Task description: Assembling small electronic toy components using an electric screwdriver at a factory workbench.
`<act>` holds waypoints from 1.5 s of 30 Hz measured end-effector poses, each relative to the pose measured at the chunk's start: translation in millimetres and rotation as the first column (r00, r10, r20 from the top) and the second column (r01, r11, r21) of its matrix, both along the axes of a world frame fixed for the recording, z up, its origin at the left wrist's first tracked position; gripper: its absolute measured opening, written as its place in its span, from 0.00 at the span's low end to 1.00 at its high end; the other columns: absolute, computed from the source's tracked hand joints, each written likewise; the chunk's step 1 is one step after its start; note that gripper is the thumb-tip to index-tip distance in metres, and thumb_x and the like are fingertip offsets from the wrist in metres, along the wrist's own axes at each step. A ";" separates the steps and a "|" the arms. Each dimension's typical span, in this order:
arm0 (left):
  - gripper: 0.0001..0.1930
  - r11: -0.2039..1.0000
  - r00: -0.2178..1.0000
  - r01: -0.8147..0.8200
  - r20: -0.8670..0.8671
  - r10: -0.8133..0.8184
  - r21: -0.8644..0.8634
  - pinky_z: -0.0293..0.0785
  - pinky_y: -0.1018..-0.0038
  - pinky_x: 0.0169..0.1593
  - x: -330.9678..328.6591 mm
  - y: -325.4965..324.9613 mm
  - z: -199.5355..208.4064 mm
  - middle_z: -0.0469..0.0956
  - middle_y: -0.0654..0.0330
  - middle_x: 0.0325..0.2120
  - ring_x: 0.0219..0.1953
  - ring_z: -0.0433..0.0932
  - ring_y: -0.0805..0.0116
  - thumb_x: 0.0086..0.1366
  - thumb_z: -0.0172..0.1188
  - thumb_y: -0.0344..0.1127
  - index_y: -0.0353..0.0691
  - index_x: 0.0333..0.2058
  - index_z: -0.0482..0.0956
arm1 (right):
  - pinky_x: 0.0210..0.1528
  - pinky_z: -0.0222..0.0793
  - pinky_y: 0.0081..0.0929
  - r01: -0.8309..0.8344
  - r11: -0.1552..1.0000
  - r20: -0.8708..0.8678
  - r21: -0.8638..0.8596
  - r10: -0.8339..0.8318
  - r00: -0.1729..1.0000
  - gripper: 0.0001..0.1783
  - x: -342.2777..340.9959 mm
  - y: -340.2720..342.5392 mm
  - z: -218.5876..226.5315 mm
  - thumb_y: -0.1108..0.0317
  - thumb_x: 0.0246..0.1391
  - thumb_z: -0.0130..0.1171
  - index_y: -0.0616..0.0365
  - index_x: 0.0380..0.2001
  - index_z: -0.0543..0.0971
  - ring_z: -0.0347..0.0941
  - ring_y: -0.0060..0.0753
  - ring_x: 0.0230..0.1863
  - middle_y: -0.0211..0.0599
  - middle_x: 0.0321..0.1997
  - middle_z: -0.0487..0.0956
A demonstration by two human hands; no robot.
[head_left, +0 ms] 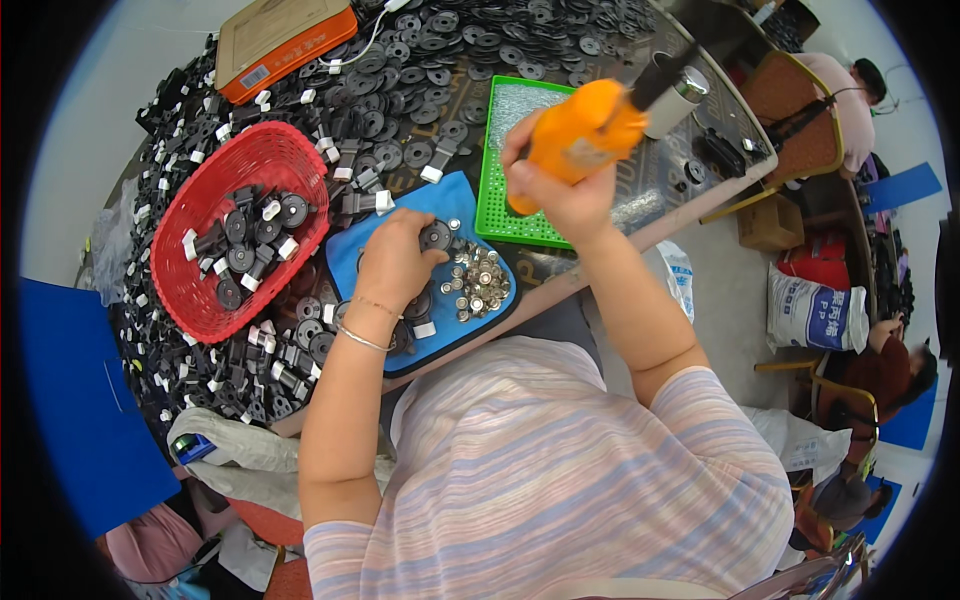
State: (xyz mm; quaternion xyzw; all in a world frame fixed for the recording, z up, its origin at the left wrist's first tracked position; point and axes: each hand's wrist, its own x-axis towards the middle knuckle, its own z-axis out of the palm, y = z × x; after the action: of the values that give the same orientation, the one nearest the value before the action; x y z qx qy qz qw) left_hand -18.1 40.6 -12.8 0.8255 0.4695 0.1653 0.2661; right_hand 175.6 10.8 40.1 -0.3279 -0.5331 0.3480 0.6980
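My right hand point(565, 195) is wrapped round the handle of an orange electric screwdriver point(590, 130), raised over the green tray with its dark end toward the upper right. My left hand point(395, 255) rests over a blue mat point(455, 205), its fingers closed on a black round plastic part point(436, 236). Beside those fingers lies a heap of small shiny metal pieces point(480, 282). More black parts with white ends point(424, 330) lie under and near my left wrist, partly hidden. The green tray point(483, 195) holds many tiny silvery pieces.
A red basket point(172, 275) of black-and-white parts stands at left. Heaps of black discs point(400, 75) and parts cover the table around it. An orange box point(290, 45) lies at the far left, a metallic cylinder point(680, 100) at the right. Other people sit at far right.
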 end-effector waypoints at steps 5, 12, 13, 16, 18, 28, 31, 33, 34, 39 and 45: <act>0.23 0.998 1.000 -0.008 0.002 0.008 -0.063 0.71 0.66 0.44 1.1 0.8 3.4 0.75 0.50 0.36 0.40 0.74 0.51 0.41 0.69 0.28 0.33 0.39 0.77 | 0.29 0.69 0.22 -0.172 0.984 -0.069 0.047 0.175 0.982 0.13 -8.7 7.8 18.6 0.80 0.44 0.56 0.63 0.36 0.70 0.71 0.25 0.26 0.40 0.31 0.74; 0.22 0.998 0.998 0.014 0.057 -0.011 -0.057 0.71 0.65 0.43 0.0 3.0 -1.9 0.75 0.50 0.35 0.39 0.74 0.51 0.40 0.70 0.28 0.33 0.37 0.77 | 0.35 0.70 0.20 -0.183 0.981 -0.040 0.055 0.186 0.982 0.14 -51.0 22.3 6.1 0.78 0.42 0.61 0.62 0.35 0.72 0.72 0.24 0.34 0.35 0.33 0.74; 0.21 0.999 0.998 0.013 0.056 -0.010 -0.049 0.71 0.65 0.43 0.7 2.4 -1.0 0.75 0.50 0.34 0.39 0.74 0.50 0.40 0.69 0.28 0.33 0.37 0.77 | 0.35 0.70 0.21 -0.186 0.980 -0.010 0.064 0.187 0.982 0.14 -52.8 24.5 5.1 0.78 0.42 0.61 0.61 0.35 0.72 0.72 0.25 0.34 0.35 0.33 0.74; 0.20 1.000 0.998 -0.003 0.059 0.005 -0.029 0.71 0.64 0.43 0.7 0.3 1.5 0.75 0.50 0.34 0.39 0.74 0.50 0.40 0.69 0.28 0.33 0.36 0.77 | 0.36 0.71 0.21 -0.203 0.977 0.075 0.067 0.198 0.977 0.14 -54.6 29.5 4.1 0.78 0.43 0.61 0.61 0.36 0.72 0.73 0.25 0.35 0.34 0.34 0.75; 0.20 0.999 0.998 -0.010 0.055 0.012 -0.040 0.71 0.64 0.43 1.3 0.0 4.4 0.75 0.50 0.34 0.39 0.74 0.50 0.40 0.69 0.28 0.33 0.36 0.77 | 0.36 0.71 0.22 -0.200 0.975 0.082 0.096 0.193 0.978 0.15 -57.0 32.4 2.3 0.78 0.42 0.61 0.61 0.36 0.72 0.73 0.24 0.35 0.34 0.34 0.75; 0.21 0.998 0.995 -0.017 0.101 0.024 -0.068 0.70 0.64 0.44 1.8 -3.3 12.2 0.75 0.49 0.37 0.41 0.74 0.49 0.40 0.69 0.25 0.34 0.38 0.76 | 0.37 0.72 0.22 -0.203 0.977 0.107 0.065 0.196 0.975 0.16 -61.1 32.8 -0.9 0.78 0.42 0.62 0.61 0.37 0.72 0.73 0.24 0.36 0.34 0.35 0.75; 0.22 0.995 0.996 -0.010 0.087 0.019 -0.102 0.70 0.64 0.44 1.7 -1.4 9.2 0.75 0.48 0.38 0.42 0.74 0.49 0.40 0.68 0.25 0.35 0.38 0.76 | 0.37 0.72 0.22 -0.198 0.975 0.129 0.099 0.184 0.974 0.17 -61.2 33.8 -2.2 0.78 0.42 0.62 0.60 0.38 0.72 0.73 0.24 0.36 0.34 0.35 0.76; 0.22 0.997 0.995 -0.010 0.098 0.017 -0.077 0.71 0.64 0.44 0.8 -1.1 4.2 0.75 0.48 0.38 0.42 0.74 0.49 0.40 0.68 0.25 0.35 0.39 0.76 | 0.38 0.72 0.23 -0.194 0.976 0.159 0.099 0.177 0.971 0.16 -61.2 33.4 -0.9 0.78 0.42 0.62 0.60 0.38 0.72 0.74 0.24 0.36 0.34 0.35 0.76; 0.22 0.999 0.994 -0.007 0.109 0.012 -0.051 0.71 0.64 0.44 1.2 -0.9 3.1 0.76 0.49 0.37 0.41 0.74 0.49 0.40 0.68 0.24 0.35 0.39 0.77 | 0.38 0.72 0.23 -0.193 0.976 0.159 0.099 0.176 0.972 0.16 -61.8 33.0 0.5 0.78 0.42 0.62 0.60 0.38 0.72 0.74 0.24 0.36 0.34 0.35 0.76; 0.21 0.999 0.989 0.003 0.145 0.003 -0.043 0.71 0.63 0.43 1.9 -1.0 3.9 0.76 0.49 0.37 0.41 0.75 0.50 0.40 0.68 0.24 0.35 0.38 0.77 | 0.37 0.69 0.21 -0.172 0.981 0.079 0.091 0.165 0.983 0.17 -66.0 34.4 -0.6 0.74 0.39 0.64 0.63 0.36 0.75 0.74 0.21 0.33 0.33 0.32 0.78; 0.21 0.999 0.988 0.010 0.152 -0.002 -0.050 0.71 0.63 0.42 2.1 -0.3 6.7 0.76 0.49 0.36 0.40 0.75 0.50 0.39 0.69 0.24 0.34 0.37 0.76 | 0.38 0.69 0.21 -0.196 0.978 0.045 0.064 0.194 0.980 0.18 -64.5 34.9 -2.8 0.75 0.38 0.64 0.63 0.37 0.75 0.74 0.21 0.34 0.32 0.33 0.78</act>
State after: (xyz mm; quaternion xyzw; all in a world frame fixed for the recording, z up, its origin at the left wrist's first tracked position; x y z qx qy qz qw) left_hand -16.0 40.3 -6.1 0.8049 0.4496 0.2149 0.3223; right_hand 111.1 45.7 37.3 -0.2567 -0.5877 0.3899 0.6608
